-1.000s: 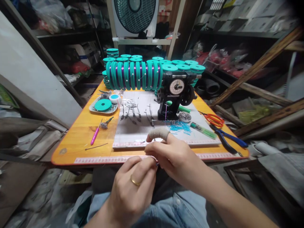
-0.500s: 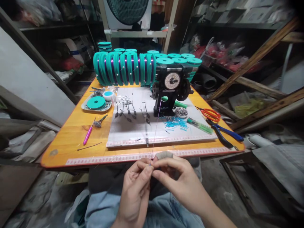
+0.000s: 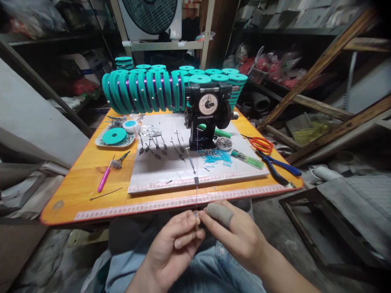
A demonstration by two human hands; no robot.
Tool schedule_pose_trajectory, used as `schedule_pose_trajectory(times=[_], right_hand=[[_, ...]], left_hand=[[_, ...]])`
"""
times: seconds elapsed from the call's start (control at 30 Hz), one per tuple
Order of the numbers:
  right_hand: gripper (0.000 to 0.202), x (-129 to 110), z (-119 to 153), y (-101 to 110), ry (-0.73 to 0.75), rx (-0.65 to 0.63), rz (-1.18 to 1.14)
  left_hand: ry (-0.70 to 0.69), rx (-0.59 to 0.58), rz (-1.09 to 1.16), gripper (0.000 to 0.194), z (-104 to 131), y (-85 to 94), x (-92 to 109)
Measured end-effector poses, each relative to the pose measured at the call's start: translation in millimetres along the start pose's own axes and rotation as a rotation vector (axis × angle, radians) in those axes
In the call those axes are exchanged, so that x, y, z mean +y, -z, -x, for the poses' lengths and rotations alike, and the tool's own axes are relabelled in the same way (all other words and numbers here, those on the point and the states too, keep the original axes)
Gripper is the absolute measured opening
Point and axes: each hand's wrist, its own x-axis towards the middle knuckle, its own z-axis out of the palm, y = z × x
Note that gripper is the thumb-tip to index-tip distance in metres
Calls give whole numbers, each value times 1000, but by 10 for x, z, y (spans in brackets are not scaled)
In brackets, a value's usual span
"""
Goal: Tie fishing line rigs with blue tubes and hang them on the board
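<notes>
Just beyond the table's front edge, over my lap, my left hand (image 3: 172,248) and my right hand (image 3: 236,230) meet at their fingertips. The left thumb and forefinger pinch a thin purple line (image 3: 196,199) at a tiny blue piece (image 3: 196,214). My right fingertips press together at the same spot, a grey finger cover on one finger; what exactly they grip is too small to see. Away from me the line runs up past a small dark piece (image 3: 196,180) toward a black geared winder (image 3: 203,122) with a white dial. Turquoise foam spools (image 3: 143,91) wound with purple line sit on its left.
A white board (image 3: 161,175) holds blue tube bits (image 3: 217,157), a round tub of small metal parts (image 3: 224,143) and a green-capped tube (image 3: 247,158). Pliers (image 3: 279,167) and orange-handled scissors (image 3: 261,144) lie right. A pink-handled tool (image 3: 104,180) and plate (image 3: 132,140) are left.
The camera view has shifted, so the table appears further left. My left hand has rolled, showing more palm. My right hand has turned, its back and finger cover more visible. The line now hangs straighter.
</notes>
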Motion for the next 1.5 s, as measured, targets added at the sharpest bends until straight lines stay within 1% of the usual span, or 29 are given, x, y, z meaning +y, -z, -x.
schedule_pose_trajectory(times=[0.07, 0.1, 0.17, 0.23, 0.33, 0.37, 0.43, 0.5, 0.57, 0.6, 0.63, 0.73, 0.77, 0.8, 0.83, 0.87, 0.93, 1.0, 1.07, 1.1, 1.13, 1.17, 1.2, 1.3, 1.37, 1.43, 1.47, 1.5], right_hand=[[17, 0, -2, 57, 20, -55, -5], [17, -8, -12, 96, 25, -69, 6], [17, -34, -62, 190, 43, -62, 51], [19, -65, -148, 286, 70, -37, 107], [26, -99, -296, 398, 116, -17, 138], [29, -104, -335, 420, 126, -18, 137], [31, -102, -382, 443, 146, -36, 136], [29, -91, -395, 436, 171, -47, 140], [26, -81, -393, 405, 178, -44, 111], [25, -79, -393, 383, 153, -42, 74], [22, -80, -397, 361, 103, -37, 18], [12, -93, -435, 302, -130, -24, -197], [10, -98, -452, 290, -164, -35, -248], [11, -102, -467, 282, -163, -45, -279], [14, -105, -477, 276, -146, -58, -289], [17, -109, -480, 271, -117, -67, -285], [22, -116, -458, 258, -86, -58, -268], [20, -116, -392, 234, -124, -39, -285], [15, -98, -289, 203, -204, -34, -345], [12, -78, -231, 189, -256, -40, -370], [10, -51, -171, 176, -286, -53, -380], [9, -16, -115, 167, -289, -74, -370], [9, 22, -66, 162, -265, -96, -339], [10, 124, 13, 173, -116, -129, -237], [12, 149, 3, 201, -71, -110, -214], [16, 133, -40, 241, -66, -98, -205], [17, 114, -67, 263, -65, -97, -193], [18, 91, -94, 286, -50, -92, -173]], left_hand=[[-15, -6, -92, 10, 13, -10, 25], [-50, -10, -176, 11, 30, -27, 43], [-196, -24, -442, 18, 82, -85, 86], [-429, -22, -779, 22, 146, -163, 132], [-799, 20, -1283, 16, 238, -275, 188], [-922, 17, -1416, 15, 263, -300, 203], [-1136, -25, -1614, 17, 299, -326, 225], [-1272, -58, -1733, 20, 318, -321, 238], [-1333, -65, -1812, 21, 326, -301, 239], [-1355, -65, -1842, 20, 328, -290, 236], [-1382, -67, -1868, 20, 331, -281, 234], [-1440, -76, -1903, 20, 351, -273, 245], [-1433, -64, -1875, 21, 361, -274, 259], [-1397, -44, -1820, 21, 371, -275, 278], [-1323, -14, -1733, 20, 377, -273, 299], [-1212, 11, -1615, 18, 376, -266, 319], [-917, 18, -1283, 15, 347, -228, 339], [-561, -35, -857, 20, 273, -165, 313], [-212, -81, -429, 20, 169, -97, 237], [-86, -97, -268, 19, 115, -68, 185], [-15, -101, -157, 19, 63, -45, 130], [23, -105, -94, 18, 17, -29, 75], [33, -101, -59, 18, -22, -19, 24], [39, -88, -47, 18, -92, -7, -76], [45, -87, -71, 19, -107, -5, -89], [51, -90, -113, 17, -100, -12, -60], [36, -89, -142, 16, -87, -23, -33], [-10, -88, -199, 16, -67, -40, -1]])
